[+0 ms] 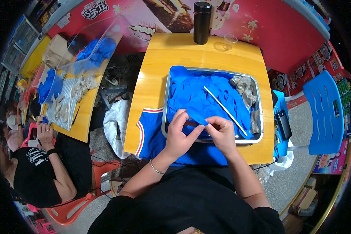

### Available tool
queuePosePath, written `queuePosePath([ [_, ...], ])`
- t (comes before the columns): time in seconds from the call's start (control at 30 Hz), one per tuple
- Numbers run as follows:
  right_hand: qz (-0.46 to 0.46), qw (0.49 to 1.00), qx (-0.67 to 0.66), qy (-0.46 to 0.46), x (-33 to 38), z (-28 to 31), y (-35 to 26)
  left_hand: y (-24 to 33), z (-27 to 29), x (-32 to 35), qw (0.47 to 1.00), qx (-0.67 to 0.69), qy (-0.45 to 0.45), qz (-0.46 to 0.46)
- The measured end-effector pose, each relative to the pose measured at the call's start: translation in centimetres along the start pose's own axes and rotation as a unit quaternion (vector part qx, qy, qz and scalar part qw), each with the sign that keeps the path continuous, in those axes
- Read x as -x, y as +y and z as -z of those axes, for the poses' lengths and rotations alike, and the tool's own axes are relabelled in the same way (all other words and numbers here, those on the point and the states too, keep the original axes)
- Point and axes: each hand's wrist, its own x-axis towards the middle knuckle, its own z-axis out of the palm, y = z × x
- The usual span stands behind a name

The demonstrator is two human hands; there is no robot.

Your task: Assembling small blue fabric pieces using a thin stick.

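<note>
Between my two hands is a small blue fabric piece [197, 117], held over the near edge of a metal tray [214, 141]. My left hand [180, 134] pinches its left end between thumb and fingers. At the other end, my right hand [222, 134] has its fingertips closed on the cloth. A heap of similar blue fabric pieces [191, 89] fills most of the tray. Across the heap lies a thin white stick [225, 110]. Greyish-beige bundles [243, 87] sit along the tray's right side. A blue garment with red and white trim [150, 130] lies partly under the tray.
On the yellow table [163, 50], a black flask [202, 23] and a clear cup [229, 41] stand at the far side. A phone [283, 124] rests on a blue chair [325, 113] to the right. At left, a co-worker [39, 171] sits by another table [85, 113]; a white sack [116, 124] lies between.
</note>
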Motion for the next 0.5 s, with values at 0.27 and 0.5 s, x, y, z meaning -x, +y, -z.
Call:
queuePosePath([
  [0.27, 0.055, 0.995, 0.077, 0.016, 0.0, 0.0, 0.1, 0.1, -0.1, -0.1, 1.0, 0.023, -0.013, 0.011],
  [0.5, 0.08, 0.977, 0.195, -0.028, 0.0, 0.1, -2.5, -1.4, 0.9, 0.1, 0.994, 0.05, -0.068, 0.074],
])
